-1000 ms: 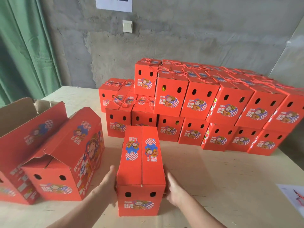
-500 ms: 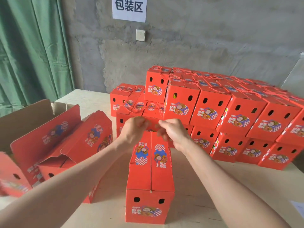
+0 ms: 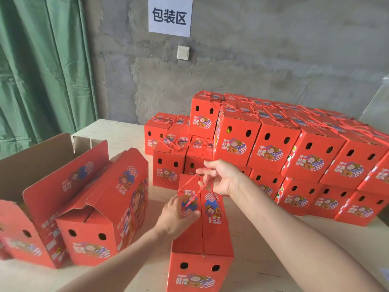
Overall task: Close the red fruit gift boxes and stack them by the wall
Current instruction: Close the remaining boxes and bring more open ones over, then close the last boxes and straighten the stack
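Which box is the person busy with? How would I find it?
Start at the big stack of red boxes against the grey wall, then come forward across the wooden table toward the camera. The closed box stands alone nearest you, right of the open boxes. Only it has a right hand holding up its red rope handle and a left hand on its lid.

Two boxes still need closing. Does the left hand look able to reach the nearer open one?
Likely yes: the left hand only rests on the closed box, and the open box stands just beside it, nothing between.
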`<state>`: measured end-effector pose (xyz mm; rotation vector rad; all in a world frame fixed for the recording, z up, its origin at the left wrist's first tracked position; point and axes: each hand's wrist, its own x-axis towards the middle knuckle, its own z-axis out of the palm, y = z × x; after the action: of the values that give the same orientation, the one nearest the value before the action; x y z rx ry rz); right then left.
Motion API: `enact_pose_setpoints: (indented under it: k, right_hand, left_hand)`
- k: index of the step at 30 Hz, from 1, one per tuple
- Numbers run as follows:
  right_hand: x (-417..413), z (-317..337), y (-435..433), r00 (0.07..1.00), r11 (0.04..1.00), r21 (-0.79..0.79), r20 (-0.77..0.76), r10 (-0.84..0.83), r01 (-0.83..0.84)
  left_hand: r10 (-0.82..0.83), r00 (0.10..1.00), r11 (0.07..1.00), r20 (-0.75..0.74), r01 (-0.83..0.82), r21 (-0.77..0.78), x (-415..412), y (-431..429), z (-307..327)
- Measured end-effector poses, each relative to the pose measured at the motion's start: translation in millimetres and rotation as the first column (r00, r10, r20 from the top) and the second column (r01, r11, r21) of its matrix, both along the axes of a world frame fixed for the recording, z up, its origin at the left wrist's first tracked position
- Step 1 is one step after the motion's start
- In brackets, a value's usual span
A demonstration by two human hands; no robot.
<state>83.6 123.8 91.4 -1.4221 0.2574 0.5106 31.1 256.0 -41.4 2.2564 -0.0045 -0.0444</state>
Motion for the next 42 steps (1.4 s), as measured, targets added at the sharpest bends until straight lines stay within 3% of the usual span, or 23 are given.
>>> enact_pose_setpoints:
  k: [5,9,17,20,25,30,32,35,39,42]
  right_hand:
    - [0,21,10,0.997,0.995,-0.078,0.045,0.059,-0.056]
    - [-5,23,17,0.977,0.979,-0.175,0.164,0.135,-0.106]
    - [7,35,24,0.965,0.996,-0.088,0.261,0.031,-0.009]
    - [15,38,28,0.941,0.992,-0.123,0.332,0.06,-0.02]
    - [22,15,34,0.926,0.972,-0.23,0.352,0.137,-0.056]
    - [20,-11,18,0.901,0.982,-0.186,0.426,0.078,0.003]
    - [8,-26,10,0.876,0.973,-0.215,0.449,0.179,-0.089]
    - [-7,-31,8,0.874,0.94,-0.202,0.353,0.333,-0.276]
    - [11,2,17,0.931,0.942,-0.332,0.33,0.156,-0.04]
    - [14,13,32,0.936,0.909,-0.415,0.308,0.169,-0.027]
  left_hand:
    - [0.032,0.999,0.999,-0.009,-0.032,0.012,3,-4,-19]
    - [0.021,0.999,1.0,0.028,-0.021,0.001,5,9,-18]
    - [0.035,0.994,0.999,0.108,-0.031,-0.042,15,17,-4]
    - [0.054,0.991,0.998,0.122,-0.052,-0.022,21,19,-1]
    - [0.061,0.996,0.997,0.061,-0.064,0.043,18,23,-11]
    - [0.093,0.995,0.996,0.02,-0.093,-0.013,12,22,-24]
    - [0.09,0.994,0.995,0.068,-0.086,-0.057,4,19,-29]
    - [0.016,0.978,0.998,0.208,-0.002,-0.068,-15,16,-39]
    - [-0.136,0.955,0.989,0.265,0.147,-0.022,-34,19,-55]
    - [-0.126,0.957,0.992,0.262,0.125,0.02,-32,23,-50]
